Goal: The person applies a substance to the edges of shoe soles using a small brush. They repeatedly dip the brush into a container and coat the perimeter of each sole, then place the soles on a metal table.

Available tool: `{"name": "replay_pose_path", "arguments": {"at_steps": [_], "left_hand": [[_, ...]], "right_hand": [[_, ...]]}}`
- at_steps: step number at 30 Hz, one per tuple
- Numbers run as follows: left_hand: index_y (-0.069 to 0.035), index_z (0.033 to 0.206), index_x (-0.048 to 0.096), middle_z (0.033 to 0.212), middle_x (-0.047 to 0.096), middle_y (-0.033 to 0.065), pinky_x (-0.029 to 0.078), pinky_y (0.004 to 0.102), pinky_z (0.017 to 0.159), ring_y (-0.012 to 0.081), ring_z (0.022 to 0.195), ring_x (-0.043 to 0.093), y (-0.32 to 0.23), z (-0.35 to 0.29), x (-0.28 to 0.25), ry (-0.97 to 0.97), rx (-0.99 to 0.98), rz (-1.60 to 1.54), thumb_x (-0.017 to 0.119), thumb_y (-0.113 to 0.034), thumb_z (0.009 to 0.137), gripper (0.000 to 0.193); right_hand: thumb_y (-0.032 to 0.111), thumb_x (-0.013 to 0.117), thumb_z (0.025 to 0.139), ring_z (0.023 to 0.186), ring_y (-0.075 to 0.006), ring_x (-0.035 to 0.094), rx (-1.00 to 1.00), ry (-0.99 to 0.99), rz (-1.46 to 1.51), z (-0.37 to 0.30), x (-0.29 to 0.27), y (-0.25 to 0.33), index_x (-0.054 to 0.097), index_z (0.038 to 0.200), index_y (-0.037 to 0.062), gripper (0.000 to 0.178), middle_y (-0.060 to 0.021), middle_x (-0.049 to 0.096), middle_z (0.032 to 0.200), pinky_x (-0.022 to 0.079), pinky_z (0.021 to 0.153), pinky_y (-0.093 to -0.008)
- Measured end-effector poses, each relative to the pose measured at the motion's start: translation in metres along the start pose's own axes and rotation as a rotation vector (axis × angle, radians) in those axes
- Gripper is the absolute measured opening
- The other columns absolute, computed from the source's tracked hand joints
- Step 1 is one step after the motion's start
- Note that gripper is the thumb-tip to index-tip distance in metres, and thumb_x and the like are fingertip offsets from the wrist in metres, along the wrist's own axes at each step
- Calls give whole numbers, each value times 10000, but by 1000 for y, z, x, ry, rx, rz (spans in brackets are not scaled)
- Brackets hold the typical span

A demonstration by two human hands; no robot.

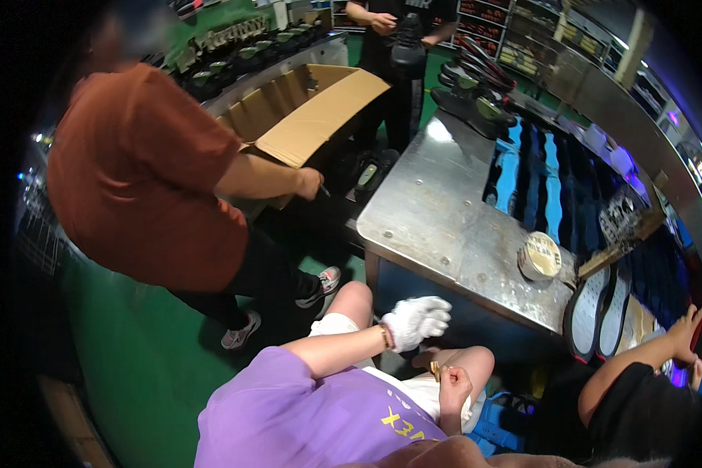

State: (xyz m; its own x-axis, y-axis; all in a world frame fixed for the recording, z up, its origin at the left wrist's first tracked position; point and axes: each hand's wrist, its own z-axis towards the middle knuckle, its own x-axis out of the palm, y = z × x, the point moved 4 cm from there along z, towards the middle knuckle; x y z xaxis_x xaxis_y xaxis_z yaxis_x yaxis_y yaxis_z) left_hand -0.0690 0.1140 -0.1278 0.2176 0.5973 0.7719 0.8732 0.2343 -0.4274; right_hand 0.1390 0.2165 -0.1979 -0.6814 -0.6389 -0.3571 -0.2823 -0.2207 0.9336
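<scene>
Looking down in the head view, we see our left hand (419,321) in a white knitted glove, held in front of the metal table (437,210), its fingers bent and loosely parted; we cannot see its palm. Our bare right hand (454,386) is above our white shorts, beside our right thigh (476,363), with its fingertips pinching a small tan piece (435,370). We cannot make out what that piece is. A dark bracelet (385,337) circles our left wrist.

On the table, we see a cream roll of tape (540,259) near the front edge and dark shoes (476,101) at the far end. Just right of the roll, two pale soles with dark rims (587,312) are side by side; bright blue strips (508,171) lie beyond it.

To our left, a co-worker in a rust shirt (148,179) stands beside an open cardboard box (327,117). Farther off, another person's hands hold a dark shoe (408,45).
</scene>
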Motion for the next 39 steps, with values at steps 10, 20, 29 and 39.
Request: {"name": "replay_pose_path", "arguments": {"at_steps": [10, 20, 29, 39], "left_hand": [[-50, 831, 679, 734, 675, 135, 517, 405, 520, 229, 636, 675, 58, 74, -183, -322, -127, 1135, 505, -126, 907, 205], [-77, 1011, 662, 885, 667, 65, 517, 360, 615, 179, 728, 660, 80, 71, -152, 590, -153, 2325, 425, -167, 972, 256], [-154, 978, 710, 866, 688, -35, 477, 355, 596, 161, 763, 677, 98, 105, -194, 248, -36, 2011, 523, -188, 952, 192], [-131, 954, 748, 935, 740, 14, 544, 353, 699, 195, 830, 721, 80, 74, -157, 321, -59, 2316, 588, -177, 927, 169]], "right_hand": [[161, 757, 856, 625, -119, 583, -31, 126, -218, 22, 21, 13, 682, 781, -26, 214, -67, 654, 668, 497, 617, -286], [193, 763, 853, 627, -171, 639, -68, 166, -374, 22, 24, -5, 700, 779, -16, 231, -115, 685, 676, 518, 626, -320], [213, 767, 846, 620, -189, 652, -73, 185, -485, 21, 26, 5, 713, 791, -7, 233, -113, 692, 674, 529, 634, -335], [258, 743, 843, 667, -289, 712, -52, 171, -484, 21, 18, 0, 720, 806, -2, 263, -171, 710, 702, 553, 674, -390]]}}
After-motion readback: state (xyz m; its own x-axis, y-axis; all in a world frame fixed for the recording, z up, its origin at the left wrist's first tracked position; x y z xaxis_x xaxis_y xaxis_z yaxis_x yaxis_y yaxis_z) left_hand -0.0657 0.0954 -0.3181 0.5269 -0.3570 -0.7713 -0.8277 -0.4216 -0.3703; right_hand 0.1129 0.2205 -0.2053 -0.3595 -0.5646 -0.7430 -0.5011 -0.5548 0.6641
